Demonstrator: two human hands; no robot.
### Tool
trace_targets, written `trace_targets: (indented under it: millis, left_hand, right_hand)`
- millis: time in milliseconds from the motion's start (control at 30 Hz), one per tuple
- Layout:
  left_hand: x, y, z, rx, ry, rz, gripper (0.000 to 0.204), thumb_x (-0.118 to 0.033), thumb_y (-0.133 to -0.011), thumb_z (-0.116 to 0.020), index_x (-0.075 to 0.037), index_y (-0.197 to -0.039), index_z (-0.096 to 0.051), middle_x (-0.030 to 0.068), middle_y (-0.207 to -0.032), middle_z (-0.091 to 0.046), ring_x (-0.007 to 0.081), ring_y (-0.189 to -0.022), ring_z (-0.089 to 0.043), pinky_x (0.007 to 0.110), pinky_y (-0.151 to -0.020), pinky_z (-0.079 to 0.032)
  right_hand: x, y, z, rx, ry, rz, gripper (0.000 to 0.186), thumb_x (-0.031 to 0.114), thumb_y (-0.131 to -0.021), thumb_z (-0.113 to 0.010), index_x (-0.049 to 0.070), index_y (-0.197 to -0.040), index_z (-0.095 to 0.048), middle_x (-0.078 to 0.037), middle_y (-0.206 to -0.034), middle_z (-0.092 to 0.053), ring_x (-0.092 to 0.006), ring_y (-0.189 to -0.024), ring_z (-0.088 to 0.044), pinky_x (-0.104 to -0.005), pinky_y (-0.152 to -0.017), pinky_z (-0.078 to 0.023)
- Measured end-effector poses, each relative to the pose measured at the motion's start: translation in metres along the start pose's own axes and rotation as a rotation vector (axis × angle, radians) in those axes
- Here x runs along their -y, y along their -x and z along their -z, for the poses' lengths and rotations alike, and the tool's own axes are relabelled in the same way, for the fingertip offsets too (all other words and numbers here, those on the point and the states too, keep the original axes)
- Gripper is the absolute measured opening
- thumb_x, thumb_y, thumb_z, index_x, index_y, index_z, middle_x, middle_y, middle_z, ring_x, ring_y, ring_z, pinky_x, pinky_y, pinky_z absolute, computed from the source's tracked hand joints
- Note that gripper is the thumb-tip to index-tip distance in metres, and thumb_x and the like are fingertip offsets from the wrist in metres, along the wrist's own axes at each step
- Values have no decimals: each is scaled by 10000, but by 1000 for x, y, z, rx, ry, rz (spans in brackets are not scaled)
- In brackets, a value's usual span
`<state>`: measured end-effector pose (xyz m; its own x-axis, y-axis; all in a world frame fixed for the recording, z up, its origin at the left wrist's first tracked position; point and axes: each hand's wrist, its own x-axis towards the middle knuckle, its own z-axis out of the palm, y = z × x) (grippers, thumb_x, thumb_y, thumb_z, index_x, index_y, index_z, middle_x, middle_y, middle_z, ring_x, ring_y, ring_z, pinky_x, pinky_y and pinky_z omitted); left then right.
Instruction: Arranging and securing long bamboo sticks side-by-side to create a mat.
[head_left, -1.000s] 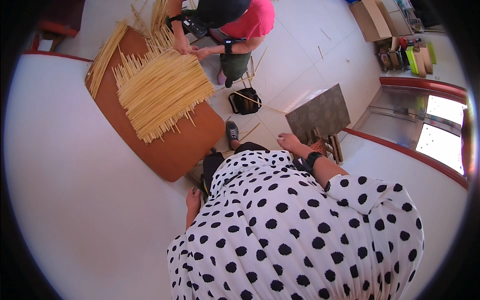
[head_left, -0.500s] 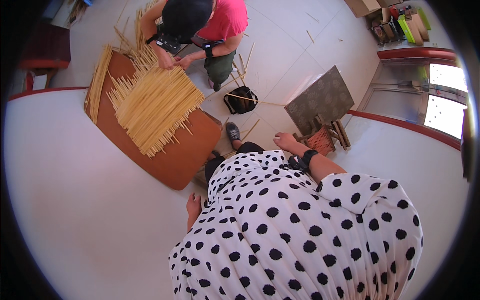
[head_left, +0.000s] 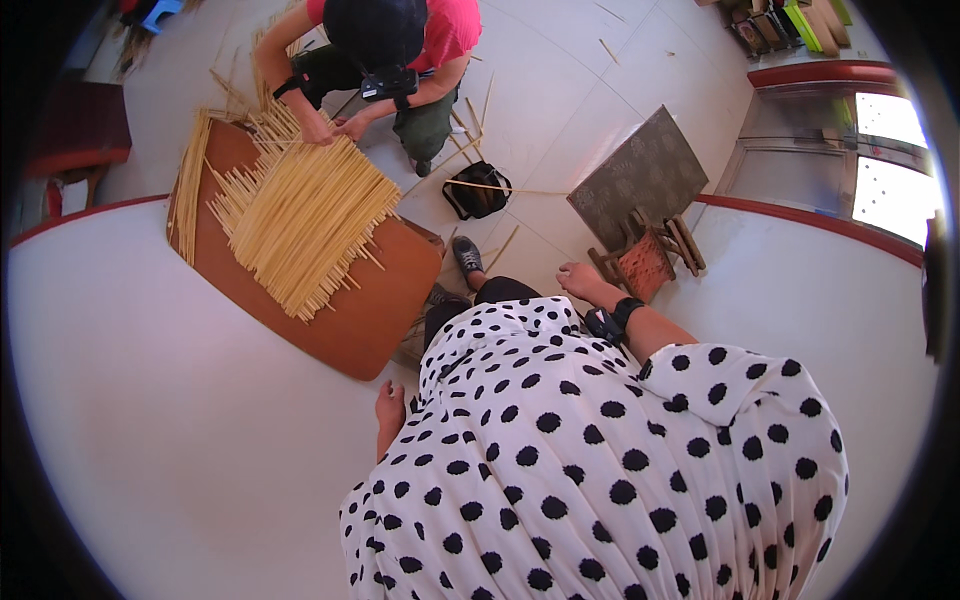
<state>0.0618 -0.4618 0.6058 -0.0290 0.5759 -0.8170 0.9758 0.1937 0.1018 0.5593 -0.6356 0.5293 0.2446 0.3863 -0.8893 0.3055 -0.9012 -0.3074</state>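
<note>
My left hand (head_left: 390, 406) hangs low beside the polka-dot top (head_left: 550, 420), its fingers loosely bent and a little apart, with nothing visible in it. On the other side my right hand (head_left: 582, 281) hangs in the air, fingers slightly bent, and also seems to hold nothing. A woven chair (head_left: 645, 265) stands nearest to it. Left of me lies a brown board (head_left: 370, 325) bearing a partly woven mat of pale straw-coloured strips (head_left: 305, 220). At the mat's far edge a co-worker's hands (head_left: 333, 130) work on the strips.
The co-worker in a pink shirt (head_left: 455, 30) crouches beyond the board. A black bag (head_left: 477, 192) and loose strips lie on the tiled floor. A patterned dark panel (head_left: 640, 175) stands at the right. Boxes and books (head_left: 785, 30) sit at the far right, near a red-edged glass door (head_left: 790, 165).
The co-worker's head and arms have shifted along the mat's far edge. My view has moved slightly; my hands keep nearly the same pose.
</note>
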Motion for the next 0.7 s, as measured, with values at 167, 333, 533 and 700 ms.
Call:
trace_targets:
  millis: [167, 333, 533, 700]
  left_hand:
    - [-21, -6, -13, 34, 11, -17, 545, -360, -915, -597, -12, -1330, -531, 263, -1218, -621, 391, -1134, -602, 429, -961, -469]
    - [-27, -17, 10, 55, -35, -42, 531, -339, -918, -596, -5, -1326, -532, 270, -1223, -616, 393, -1143, -598, 428, -967, -467]
    - [-44, -40, 26, 47, -117, -186, 516, -326, -921, -597, 9, -1310, -539, 258, -1231, -615, 397, -1152, -588, 431, -969, -463]
    - [-34, -65, 26, 100, -241, -286, 531, -359, -922, -598, 12, -1298, -546, 252, -1213, -624, 399, -1145, -589, 442, -966, -466]
  right_hand:
    - [-21, -2, 12, -39, -6, 30, 493, 367, -880, -537, 11, -1206, -637, -243, -1169, -647, -392, -1103, -605, -442, -972, -466]
    - [-17, 2, -4, -55, -152, -23, 505, 377, -881, -540, 8, -1213, -632, -249, -1142, -656, -404, -1086, -611, -449, -974, -464]
    - [-22, 27, -14, -101, -181, -66, 495, 376, -880, -546, 6, -1193, -648, -250, -1147, -654, -408, -1068, -616, -443, -966, -470]
    - [-34, 60, -45, -138, -266, -149, 480, 363, -882, -551, 8, -1188, -653, -239, -1126, -665, -400, -1052, -624, -444, -947, -479]
